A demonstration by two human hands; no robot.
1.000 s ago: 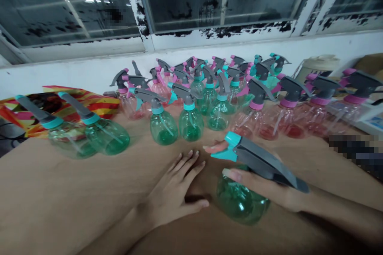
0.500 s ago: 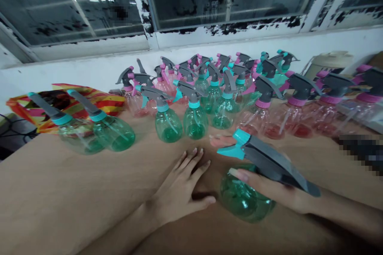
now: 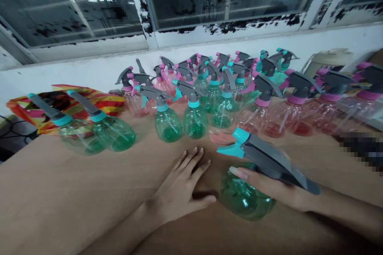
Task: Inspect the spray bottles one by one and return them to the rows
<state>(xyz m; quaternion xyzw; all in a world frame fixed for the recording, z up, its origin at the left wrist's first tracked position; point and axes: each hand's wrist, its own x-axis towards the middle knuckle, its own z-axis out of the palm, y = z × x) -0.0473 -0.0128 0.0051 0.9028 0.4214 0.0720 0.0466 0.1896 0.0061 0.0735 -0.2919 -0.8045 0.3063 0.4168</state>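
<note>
A green spray bottle [image 3: 243,203] with a grey and turquoise trigger head is gripped at the neck by my right hand [image 3: 269,185]. The thumb crosses its near side, and the other fingers are partly hidden behind the spray head. My left hand [image 3: 182,187] rests palm down on the wooden table [image 3: 89,199], fingers stretched out, just left of that bottle and holding nothing. Beyond my hands stand two more green spray bottles [image 3: 195,121]. On the left, two green spray bottles [image 3: 115,133] have their heads turned away.
Several pink spray bottles [image 3: 299,107] line the right side, with more pink and green ones crowded behind. A red and yellow patterned bag [image 3: 110,103] lies at the far left. A beige jug [image 3: 329,61] stands by the wall under the windows. A blurred dark object [image 3: 363,149] lies at right.
</note>
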